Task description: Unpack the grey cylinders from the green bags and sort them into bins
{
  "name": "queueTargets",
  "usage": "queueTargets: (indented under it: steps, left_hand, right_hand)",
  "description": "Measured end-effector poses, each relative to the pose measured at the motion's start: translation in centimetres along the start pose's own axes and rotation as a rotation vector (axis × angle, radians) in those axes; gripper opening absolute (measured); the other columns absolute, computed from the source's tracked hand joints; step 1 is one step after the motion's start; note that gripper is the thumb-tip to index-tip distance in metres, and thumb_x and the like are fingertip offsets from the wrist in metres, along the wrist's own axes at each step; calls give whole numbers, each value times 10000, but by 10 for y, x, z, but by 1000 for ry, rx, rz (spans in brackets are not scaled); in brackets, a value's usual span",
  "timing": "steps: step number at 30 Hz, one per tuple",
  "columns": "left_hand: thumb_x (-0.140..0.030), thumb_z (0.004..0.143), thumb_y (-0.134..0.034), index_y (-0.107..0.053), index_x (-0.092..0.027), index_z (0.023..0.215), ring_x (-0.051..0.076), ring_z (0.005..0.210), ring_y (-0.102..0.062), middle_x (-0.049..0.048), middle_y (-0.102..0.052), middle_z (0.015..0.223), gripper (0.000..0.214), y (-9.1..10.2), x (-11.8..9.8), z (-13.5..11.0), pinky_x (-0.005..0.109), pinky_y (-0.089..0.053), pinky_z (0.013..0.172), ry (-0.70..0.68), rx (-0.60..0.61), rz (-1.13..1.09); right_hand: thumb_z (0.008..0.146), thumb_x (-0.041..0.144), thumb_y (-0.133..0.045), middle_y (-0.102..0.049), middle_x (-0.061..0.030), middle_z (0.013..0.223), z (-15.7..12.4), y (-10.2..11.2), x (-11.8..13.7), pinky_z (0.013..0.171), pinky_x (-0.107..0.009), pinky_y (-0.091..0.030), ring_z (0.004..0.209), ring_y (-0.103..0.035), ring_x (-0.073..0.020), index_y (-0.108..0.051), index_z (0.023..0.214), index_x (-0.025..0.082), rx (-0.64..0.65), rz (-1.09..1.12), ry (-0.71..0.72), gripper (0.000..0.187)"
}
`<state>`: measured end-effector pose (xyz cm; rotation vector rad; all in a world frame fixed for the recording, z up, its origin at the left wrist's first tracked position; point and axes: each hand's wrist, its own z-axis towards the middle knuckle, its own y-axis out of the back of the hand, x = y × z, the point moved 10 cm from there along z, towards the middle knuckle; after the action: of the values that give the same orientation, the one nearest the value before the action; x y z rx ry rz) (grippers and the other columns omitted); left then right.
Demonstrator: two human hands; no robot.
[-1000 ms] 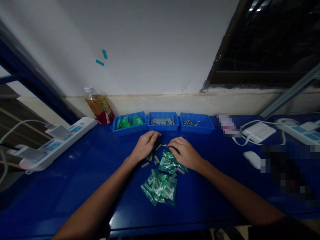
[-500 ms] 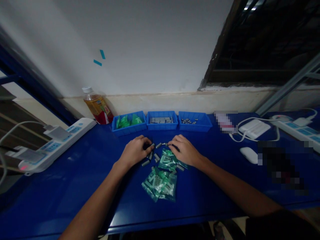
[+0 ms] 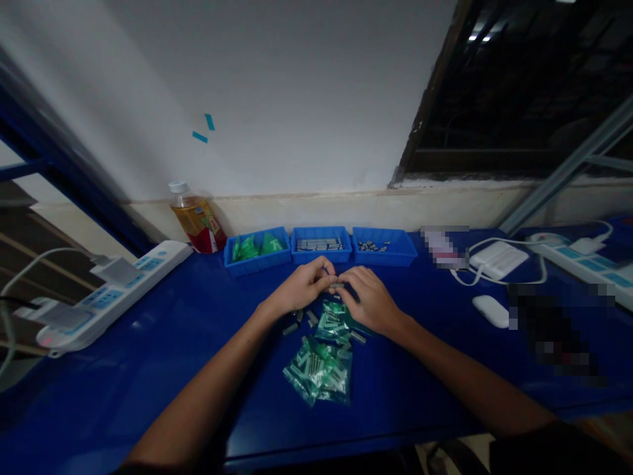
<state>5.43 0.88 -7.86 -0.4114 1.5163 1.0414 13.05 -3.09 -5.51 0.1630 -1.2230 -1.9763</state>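
Note:
My left hand [image 3: 306, 285] and my right hand [image 3: 370, 298] meet in front of the middle bin, with fingertips pinched around a small metal cylinder [image 3: 337, 285]. Fingers partly hide the piece, so its ends cannot be made out. Just below my hands, a green plastic bag [image 3: 332, 323] of metal parts lies on the blue table. Nearer to me is a pile of similar green bags [image 3: 319, 371], metal pieces showing through them. Loose metal cylinders lie beside the upper bag, one of them to its left [image 3: 311, 318] and another cylinder [image 3: 358, 337] to its right.
Three blue bins stand along the wall: the left bin [image 3: 260, 265] has green bags, the middle bin [image 3: 321, 254] metal rods, the right bin [image 3: 400, 254] small metal parts. A drink bottle [image 3: 198, 221], power strips [image 3: 119, 290] and a white case [image 3: 490, 311] flank them.
My left hand has moved right and up, away from the loose cylinders, to meet my right hand. A metal cylinder is now between their fingertips. The view has shifted slightly.

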Motion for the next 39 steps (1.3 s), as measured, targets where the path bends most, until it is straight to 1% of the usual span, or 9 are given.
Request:
queueTargets:
  steps: [4, 9, 12, 15, 17, 21, 24, 30, 39]
  left_hand:
    - [-375, 907, -433, -494, -156, 971, 145, 768, -603, 37, -631, 831, 235, 12, -7, 6, 250, -457, 678, -19, 9, 103]
    - [-370, 849, -516, -569, -160, 968, 153, 712, -587, 29, -639, 798, 247, 27, 12, -6, 244, -434, 655, 109, 125, 591]
    - [-372, 802, -573, -612, -185, 914, 180, 780, -604, 51, -655, 871, 222, 27, 21, -11, 244, -431, 655, 186, 154, 835]
    - [-338, 818, -535, -632, -193, 888, 216, 794, -627, 76, -667, 863, 188, 23, 22, -6, 272, -446, 652, 280, 177, 978]
    - [-300, 826, -507, -637, -174, 879, 257, 834, -633, 114, -666, 892, 189, 18, 18, 0, 308, -464, 666, 296, 194, 1044]
    - [-288, 806, -530, -622, -158, 939, 307, 942, -609, 158, -629, 1039, 207, 14, 11, 7, 362, -485, 727, 252, 191, 1070]
    - [-291, 785, -564, -618, -163, 931, 306, 961, -604, 151, -619, 1051, 202, 17, 15, 5, 369, -485, 760, 217, 187, 1058]
    - [-340, 857, -463, -627, -186, 921, 265, 839, -643, 107, -668, 938, 234, 34, 24, 1, 339, -475, 688, 223, 189, 988]
    - [-331, 849, -485, -624, -194, 909, 193, 734, -617, 54, -674, 854, 204, 36, 23, 4, 276, -429, 643, 141, 176, 820]
  right_hand:
    - [894, 236, -465, -610, -79, 872, 10, 13, -13, 767, -343, -402, 851, -539, -213, -573, 919, 183, -78, -6, -30, 123]
    - [882, 245, -471, -583, -58, 783, 41, 31, -43, 727, -302, -404, 768, -537, -187, -590, 868, 173, -103, -16, -129, 140]
    - [857, 262, -513, -608, -46, 765, 71, 13, -61, 645, -261, -381, 700, -543, -159, -605, 852, 159, 86, -59, -202, 139]
    - [848, 264, -529, -658, -47, 803, 100, -27, -76, 598, -232, -358, 685, -565, -140, -618, 902, 153, 333, -119, -261, 152]
    - [825, 247, -553, -682, -57, 846, 119, -51, -80, 589, -224, -360, 711, -589, -145, -632, 926, 153, 416, -132, -262, 159]
    - [743, 181, -620, -705, -93, 883, 145, -89, -78, 595, -230, -381, 779, -628, -191, -676, 878, 148, 517, -146, -232, 149]
    - [720, 164, -640, -712, -116, 879, 151, -102, -73, 604, -241, -393, 800, -643, -222, -696, 847, 142, 576, -164, -203, 140]
    - [728, 148, -598, -722, -94, 845, 151, -105, -64, 601, -235, -399, 774, -652, -209, -716, 842, 161, 622, -149, -148, 164]
    - [746, 89, -521, -729, -19, 814, 153, -105, -47, 635, -205, -413, 748, -641, -154, -732, 802, 180, 648, -18, -48, 236]
